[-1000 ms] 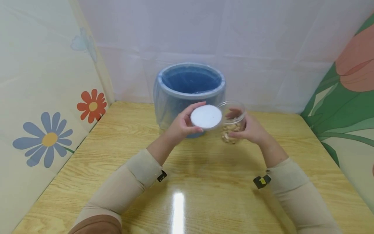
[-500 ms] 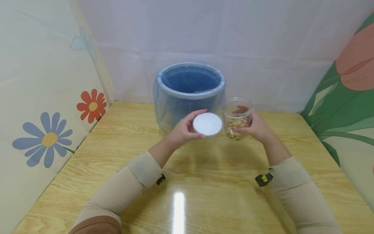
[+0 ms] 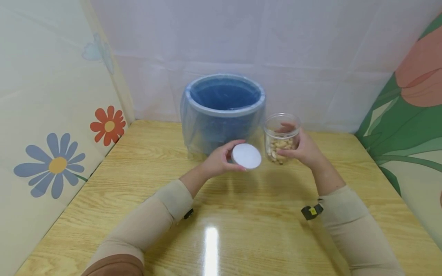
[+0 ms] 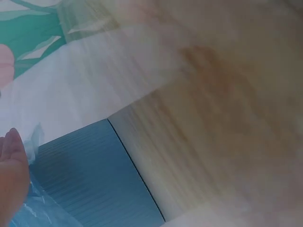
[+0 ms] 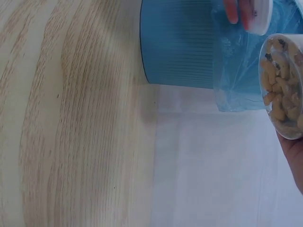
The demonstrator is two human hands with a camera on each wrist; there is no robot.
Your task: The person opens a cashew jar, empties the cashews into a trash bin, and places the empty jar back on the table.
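Note:
My left hand [image 3: 221, 159] pinches a round white lid [image 3: 246, 156] by its edge, thumb below and fingers above, in front of the blue bin. To the right, my right hand [image 3: 305, 151] grips a clear plastic jar [image 3: 281, 135], which stands upright above the table with its mouth uncovered. Cashew nuts [image 3: 281, 145] fill its lower part. The right wrist view shows the nuts [image 5: 282, 90] through the jar's base, with the white lid [image 5: 260, 16] close by. In the left wrist view only part of the left hand [image 4: 12, 175] appears, and the lid is hidden.
A blue bin [image 3: 224, 112] lined with a clear bluish plastic bag stands at the back of the wood-grain table [image 3: 248, 230]. Behind it hangs a white sheet [image 3: 293, 50]. Flower-printed panels border the left and right sides.
The lid in my left hand has moved down and tipped, away from the jar. My right hand has shifted the jar slightly right and up, and the jar now stands more upright.

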